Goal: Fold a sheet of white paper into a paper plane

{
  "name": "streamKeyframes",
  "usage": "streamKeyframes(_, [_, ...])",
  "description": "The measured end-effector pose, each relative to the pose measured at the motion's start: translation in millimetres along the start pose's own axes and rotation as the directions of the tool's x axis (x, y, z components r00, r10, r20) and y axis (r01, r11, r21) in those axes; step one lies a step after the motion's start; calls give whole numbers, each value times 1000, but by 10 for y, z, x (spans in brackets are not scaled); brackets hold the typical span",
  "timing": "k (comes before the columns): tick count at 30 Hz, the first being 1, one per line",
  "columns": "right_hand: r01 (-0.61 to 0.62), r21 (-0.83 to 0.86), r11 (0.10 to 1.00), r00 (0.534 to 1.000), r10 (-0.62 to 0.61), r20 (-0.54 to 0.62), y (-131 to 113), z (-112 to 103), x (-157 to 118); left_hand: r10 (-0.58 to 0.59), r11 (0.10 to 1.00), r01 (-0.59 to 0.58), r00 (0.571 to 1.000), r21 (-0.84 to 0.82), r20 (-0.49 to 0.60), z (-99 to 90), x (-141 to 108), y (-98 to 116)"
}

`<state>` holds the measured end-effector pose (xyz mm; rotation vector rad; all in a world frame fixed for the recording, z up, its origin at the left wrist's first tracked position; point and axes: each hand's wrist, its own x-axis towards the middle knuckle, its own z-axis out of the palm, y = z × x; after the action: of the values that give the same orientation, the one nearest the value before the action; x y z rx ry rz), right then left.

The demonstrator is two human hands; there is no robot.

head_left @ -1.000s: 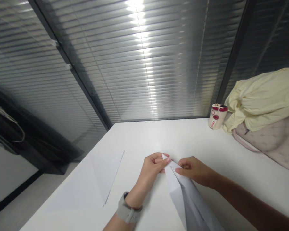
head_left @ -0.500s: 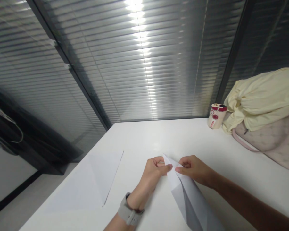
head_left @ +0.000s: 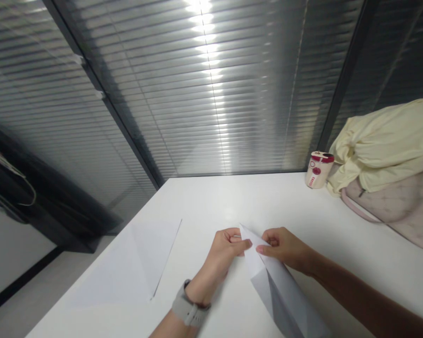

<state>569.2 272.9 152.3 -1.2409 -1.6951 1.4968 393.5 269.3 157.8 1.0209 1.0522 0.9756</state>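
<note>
Grips paper (head_left: 290, 288) w/ fingers (head_left: 247, 244) of L hand (head_left: 224, 249) & R hand (head_left: 286, 246), L nearer tip (head_left: 243, 228), long axis slanting twd far edge of table (head_left: 204, 199).

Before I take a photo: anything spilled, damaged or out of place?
Nothing stands out: the folded white paper sheet shows no visible tear, and the cream-and-red cylindrical cup stands upright, with no visible spill.

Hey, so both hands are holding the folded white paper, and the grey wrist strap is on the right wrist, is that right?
Not quite: the head view shows the grey wrist strap on the left wrist, not the right. The rest stands: the left hand and the right hand are both holding the folded white paper.
</note>
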Motion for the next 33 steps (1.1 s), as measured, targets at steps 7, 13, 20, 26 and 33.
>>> streamKeyframes(7, [5, -9, 1000, 1000, -5, -8, 72, 0, 42, -42, 999, 41, 996, 9, 82, -15, -39, 49])
streamKeyframes(13, [21, 18, 1000, 1000, -21, 6, 81, 38, 36, 47, 999, -48, 994, -6, -103, 80, -26, -58])
streamKeyframes(20, [42, 64, 997, 999, -44, 26, 82, 48, 26, 16, 1000, -16, 994, -1, -113, 33, -21, -101])
streamKeyframes(26, [46, 24, 999, 999, -46, 24, 147, 42, 59, 0, 999, 7, 992, 53, -128, 29, 6, -121])
streamKeyframes(33, [55, -7, 998, 998, -54, 30, 126, 60, 48, 63, 996, -51, 984, 79, -167, 56, 4, -138])
